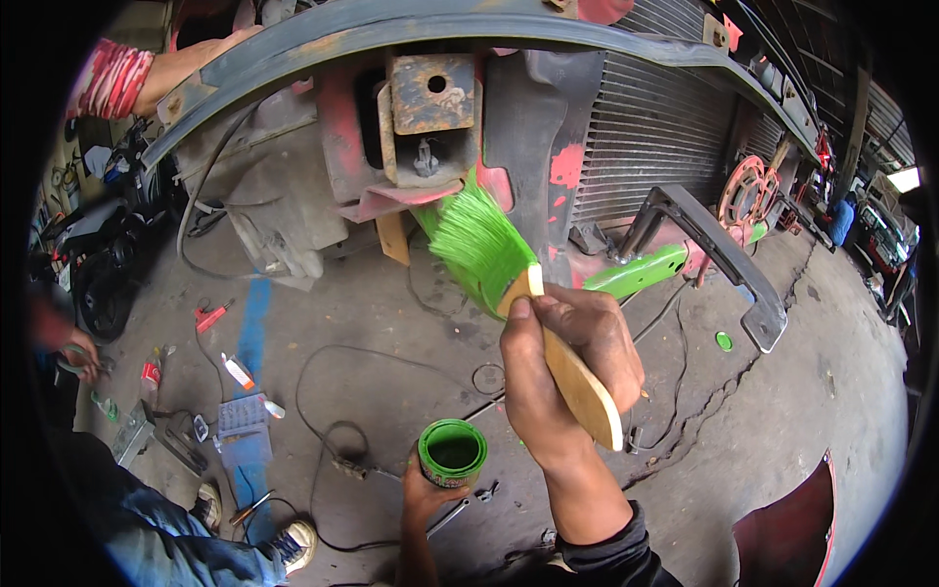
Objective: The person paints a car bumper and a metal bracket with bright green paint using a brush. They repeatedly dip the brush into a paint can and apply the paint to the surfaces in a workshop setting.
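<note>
My right hand [572,352] is closed round the wooden handle of a wide paintbrush [484,240]. Its bristles are coated in bright green and point up and away, reaching the underside of a red metal edge [406,199] on a vehicle's front frame; whether they press on it I cannot tell. Lower down, my left hand [421,497] is wrapped round an open can [430,460] of green paint, held upright, its rim smeared green. A rusty square bracket [430,93] sits above the bristles. Right of the brush, a lower frame rail [641,271] is painted green.
A dark curved bar [391,44] crosses overhead, with another person's hand [186,73] at its left end. A person's legs [166,519] stand at left. Cables [333,352], bottles [238,372] and a plastic case [243,421] lie on the floor. A metal bracket [719,254] juts out at right.
</note>
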### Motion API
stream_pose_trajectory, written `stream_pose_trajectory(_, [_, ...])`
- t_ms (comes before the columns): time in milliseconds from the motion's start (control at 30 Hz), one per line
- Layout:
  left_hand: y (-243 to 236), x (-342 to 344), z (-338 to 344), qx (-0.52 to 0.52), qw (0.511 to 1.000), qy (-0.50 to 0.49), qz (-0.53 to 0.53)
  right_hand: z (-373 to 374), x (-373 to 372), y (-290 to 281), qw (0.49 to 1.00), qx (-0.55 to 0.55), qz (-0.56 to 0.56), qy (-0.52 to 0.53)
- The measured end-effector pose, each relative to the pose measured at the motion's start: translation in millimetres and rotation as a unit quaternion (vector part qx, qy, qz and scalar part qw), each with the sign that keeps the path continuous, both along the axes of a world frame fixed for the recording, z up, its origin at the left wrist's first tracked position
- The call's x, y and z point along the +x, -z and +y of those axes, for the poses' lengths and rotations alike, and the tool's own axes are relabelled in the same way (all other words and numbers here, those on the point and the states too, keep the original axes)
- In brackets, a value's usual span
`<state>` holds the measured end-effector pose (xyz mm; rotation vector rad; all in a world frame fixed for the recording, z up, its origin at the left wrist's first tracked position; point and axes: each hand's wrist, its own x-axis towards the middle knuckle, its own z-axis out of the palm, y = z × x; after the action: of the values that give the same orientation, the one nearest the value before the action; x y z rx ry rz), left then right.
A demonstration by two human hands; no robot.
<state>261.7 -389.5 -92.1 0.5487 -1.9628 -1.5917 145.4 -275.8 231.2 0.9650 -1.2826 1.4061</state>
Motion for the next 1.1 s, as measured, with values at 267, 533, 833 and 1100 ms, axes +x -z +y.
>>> stream_pose_trajectory(267, [-3.7,-2.1,7.0,0.020,1.000,-0.006,0.008,10.0,6.3,-13.3,0.998,-0.046,0.003,-0.046])
stream_pose_trajectory(533, [-5.2,-1.2,8.4,-0.016,0.999,0.000,-0.034,33.6,0.7,-4.4,0.999,0.023,0.025,0.012])
stream_pose_trajectory(833, [-6.2,-6.9,11.6,0.010,1.000,0.002,0.011,33.0,-19.1,-16.1,0.940,0.245,0.221,0.083])
stream_pose_trajectory(1100, [3.3,-7.0,9.2,0.035,0.998,0.030,0.046,26.1,-31.1,-18.1,0.931,0.248,0.252,0.090])
